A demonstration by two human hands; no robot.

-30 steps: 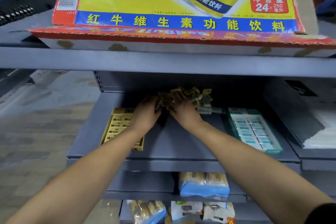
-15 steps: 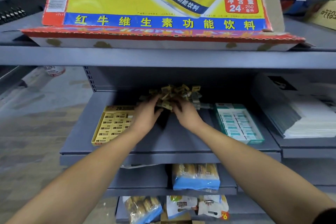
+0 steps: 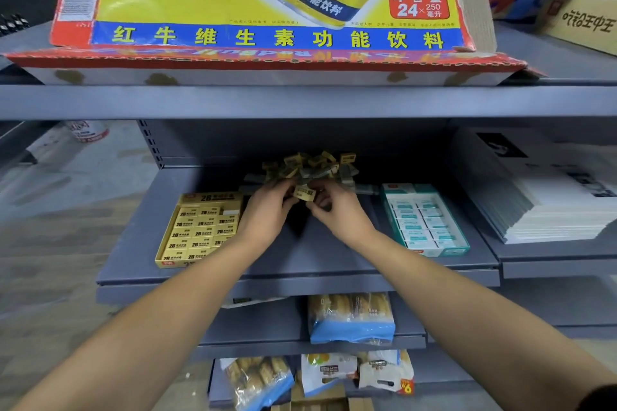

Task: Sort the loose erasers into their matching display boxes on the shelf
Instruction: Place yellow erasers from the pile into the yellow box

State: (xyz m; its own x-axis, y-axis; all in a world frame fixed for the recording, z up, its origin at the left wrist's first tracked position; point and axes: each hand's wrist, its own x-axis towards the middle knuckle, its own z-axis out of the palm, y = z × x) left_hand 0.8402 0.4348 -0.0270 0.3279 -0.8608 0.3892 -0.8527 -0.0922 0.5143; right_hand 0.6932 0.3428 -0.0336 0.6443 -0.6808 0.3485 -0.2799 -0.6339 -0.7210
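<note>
Hands (image 3: 302, 207) pinch yellow eraser (image 3: 304, 194) beside pile (image 3: 312, 167).

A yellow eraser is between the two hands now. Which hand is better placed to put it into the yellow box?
Probably the left hand. It touches the yellow eraser, and the yellow box lies directly beside it on the shelf. The right hand would have to cross over; it sits nearer the green box.

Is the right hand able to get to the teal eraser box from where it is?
Probably yes: the teal eraser box sits just beside the right hand, with bare shelf between them.
</note>
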